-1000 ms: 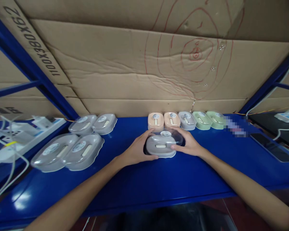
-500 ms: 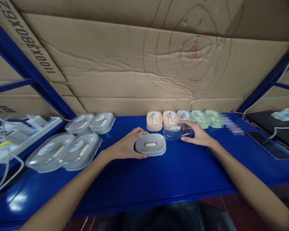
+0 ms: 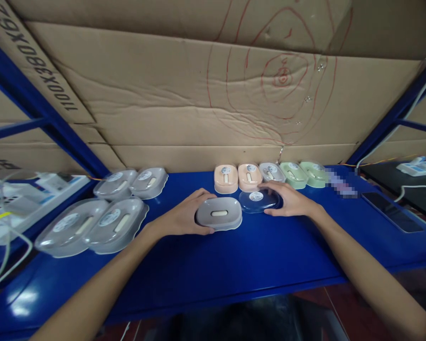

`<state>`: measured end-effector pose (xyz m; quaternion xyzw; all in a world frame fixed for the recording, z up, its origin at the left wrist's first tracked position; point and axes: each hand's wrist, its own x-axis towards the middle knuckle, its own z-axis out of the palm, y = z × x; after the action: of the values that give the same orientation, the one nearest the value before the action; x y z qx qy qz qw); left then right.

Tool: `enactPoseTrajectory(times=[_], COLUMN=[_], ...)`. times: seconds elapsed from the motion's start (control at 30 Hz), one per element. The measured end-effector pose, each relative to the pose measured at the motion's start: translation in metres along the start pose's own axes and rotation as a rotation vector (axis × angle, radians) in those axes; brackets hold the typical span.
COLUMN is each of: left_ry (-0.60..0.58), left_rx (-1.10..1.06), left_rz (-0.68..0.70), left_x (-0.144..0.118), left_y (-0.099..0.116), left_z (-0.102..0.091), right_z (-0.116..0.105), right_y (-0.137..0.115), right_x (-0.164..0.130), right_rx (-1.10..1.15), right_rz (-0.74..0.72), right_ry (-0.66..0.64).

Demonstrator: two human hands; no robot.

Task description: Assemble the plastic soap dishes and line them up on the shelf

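Observation:
My left hand [image 3: 190, 213] is wrapped around the left end of a grey oval soap box base [image 3: 230, 220], uncovered, with a pale bar-shaped piece [image 3: 219, 213] in its middle. Just to the right, my right hand [image 3: 287, 199] grips the right side of a clear lid [image 3: 248, 204] that bears a round label [image 3: 256, 196]. The lid lies low and level over the blue table [image 3: 213, 265]; whether it touches the surface I cannot tell. Fingers and thumb curve around its edge. Base and lid are apart, side by side.
Behind stand lidded boxes: two peach ones [image 3: 226, 182], a grey one [image 3: 271, 171] and two green ones [image 3: 294, 176]. Several grey lidded boxes [image 3: 117, 222] sit at left beside power strips [image 3: 57, 194] and cables. A phone [image 3: 392, 211] lies at right; cardboard [image 3: 156, 94] forms the back wall.
My right hand has lowered the clear lid a little and brought it flatter, close to the table. My left hand keeps its hold on the grey base. The view has shifted slightly.

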<state>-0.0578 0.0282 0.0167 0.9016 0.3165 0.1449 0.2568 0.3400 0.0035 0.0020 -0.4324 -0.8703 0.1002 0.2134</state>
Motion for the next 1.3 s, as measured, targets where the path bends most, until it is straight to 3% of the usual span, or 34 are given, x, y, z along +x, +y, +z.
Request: enactPoseTrajectory(times=[0.3,0.87,1.07,1.3], left_ry=[0.007,0.036,0.092,0.165], left_rx=[-0.013,-0.009,0.007,0.098], left_rz=[0.017,-0.016,-0.046,-0.04], left_x=[0.002,0.003,0.006,0.009], left_y=[-0.001,0.002,0.004,0.007], left_z=[0.002,0.014,0.026,0.043], right_z=[-0.007,-0.005,-0.006,0.008], right_y=[-0.006,0.0,-0.015,-0.024], right_x=[0.0,-0.008,-0.001,0.005], right_rx=[-0.128,-0.19,-0.224,-0.167], right_rz=[-0.042,0.051,0.022,-0.073], right_ry=[-0.022,-0.043,0.009,0.058])
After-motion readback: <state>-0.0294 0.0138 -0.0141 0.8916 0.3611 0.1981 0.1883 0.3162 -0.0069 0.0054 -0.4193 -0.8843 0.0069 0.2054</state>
